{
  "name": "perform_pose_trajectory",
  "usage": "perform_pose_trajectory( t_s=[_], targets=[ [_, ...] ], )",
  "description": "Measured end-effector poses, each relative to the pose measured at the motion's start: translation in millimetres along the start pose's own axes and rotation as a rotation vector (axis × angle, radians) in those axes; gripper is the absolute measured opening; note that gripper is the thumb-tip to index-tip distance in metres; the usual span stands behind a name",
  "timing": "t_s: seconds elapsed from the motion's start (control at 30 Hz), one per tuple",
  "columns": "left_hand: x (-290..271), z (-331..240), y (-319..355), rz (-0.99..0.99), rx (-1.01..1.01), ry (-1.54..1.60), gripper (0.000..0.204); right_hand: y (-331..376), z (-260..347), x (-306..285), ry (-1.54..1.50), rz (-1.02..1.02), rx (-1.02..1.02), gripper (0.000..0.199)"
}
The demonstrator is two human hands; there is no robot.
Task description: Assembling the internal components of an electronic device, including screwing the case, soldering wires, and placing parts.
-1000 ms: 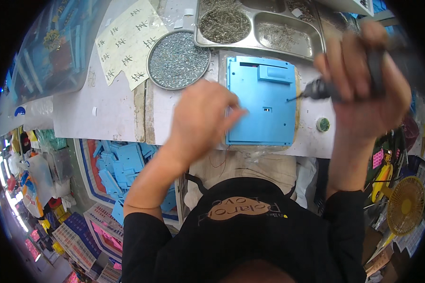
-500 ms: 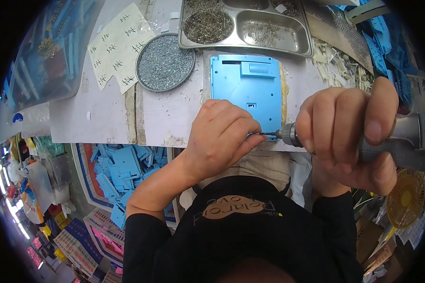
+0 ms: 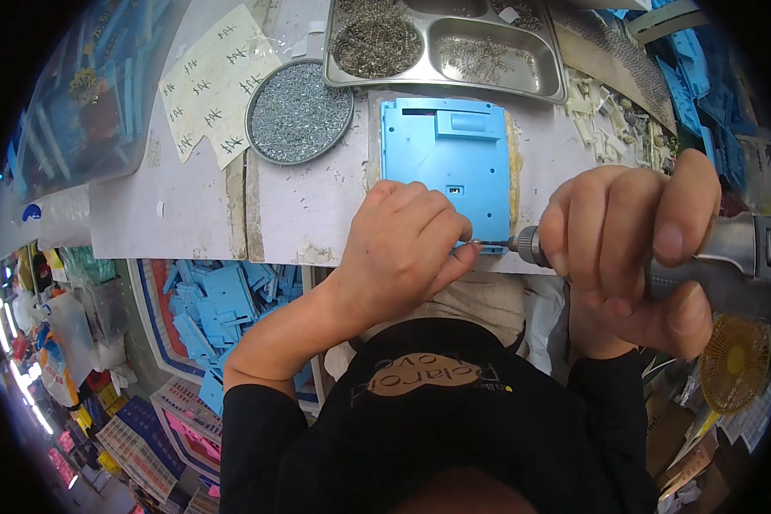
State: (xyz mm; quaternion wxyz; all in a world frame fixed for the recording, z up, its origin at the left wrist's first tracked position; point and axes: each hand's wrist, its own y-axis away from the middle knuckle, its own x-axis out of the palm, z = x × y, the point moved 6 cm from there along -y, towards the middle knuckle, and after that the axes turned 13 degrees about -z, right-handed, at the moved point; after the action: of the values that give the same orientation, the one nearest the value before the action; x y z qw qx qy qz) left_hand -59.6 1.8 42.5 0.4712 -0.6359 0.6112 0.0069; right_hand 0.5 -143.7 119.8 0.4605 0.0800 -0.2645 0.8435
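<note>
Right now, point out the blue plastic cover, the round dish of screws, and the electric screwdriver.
blue plastic cover (image 3: 441,154), head view, its flat middle.
round dish of screws (image 3: 299,111), head view, the screw pile.
electric screwdriver (image 3: 732,244), head view, its grey body.

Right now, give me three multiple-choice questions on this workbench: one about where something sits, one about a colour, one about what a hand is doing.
1. Where is the round dish of screws?
A. Left of the blue panel
B. On top of the panel
C. Under the bench

2. What colour is the flat plastic panel on the bench?
A. Red
B. Light blue
C. Black

3. What is the right hand doing?
A. Resting open on the bench
B. Gripping a powered screwdriver
C. Holding a cup

Answers:
1. A, the dish lies on the white surface beside the panel's left edge.
2. B, the panel is light blue all over.
3. B, the fingers wrap the grey tool, its bit pointing at the panel's near edge, where the left hand pinches.
</note>
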Motion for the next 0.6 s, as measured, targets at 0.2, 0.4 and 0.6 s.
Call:
perform_pose_trajectory(
  t_s=[0.2, 0.4, 0.6],
  targets=[
    [-19, 24, 12, -0.037, -0.167, 0.016, 0.019, 29, 0, -14, 0.102, -0.291, 0.121, 0.03],
    [-12, 28, 10, 0.027, -0.161, -0.017, 0.026, 49, -22, -22, 0.112, -0.346, 0.187, 0.034],
    [1, 24, -8, -0.05, 0.056, 0.023, 0.018, 56, -32, -22, 0.212, -0.342, 0.173, 0.033]
  ],
)
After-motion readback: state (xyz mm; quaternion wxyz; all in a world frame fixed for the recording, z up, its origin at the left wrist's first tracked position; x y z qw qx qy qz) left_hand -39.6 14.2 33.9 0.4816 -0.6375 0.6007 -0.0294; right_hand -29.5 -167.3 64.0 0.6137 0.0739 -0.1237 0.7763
